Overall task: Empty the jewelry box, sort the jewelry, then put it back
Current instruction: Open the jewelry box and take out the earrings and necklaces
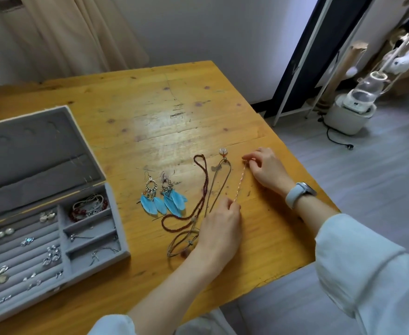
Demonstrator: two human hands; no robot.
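Both hands pinch the thin pinkish metal chain [239,183], left hand [220,226] near end, right hand [265,169] far end, stretching it straight beside the sorted cord necklaces [204,189]

views: just the one I've got, head cam, wide-angle, so the edges bend a fair bit

position: worn on the person's head, up above the near edge of the wooden table [174,112]

facing: forward and down, tilted so the tabletop runs diagonally across my frame

nearness: close; both hands, left hand [219,228] and right hand [266,169], sit mid-frame, sleeves fill the bottom

coverage: open jewelry box [53,238] at the left edge, wall behind, floor on the right

overlap: none, no second view to share with
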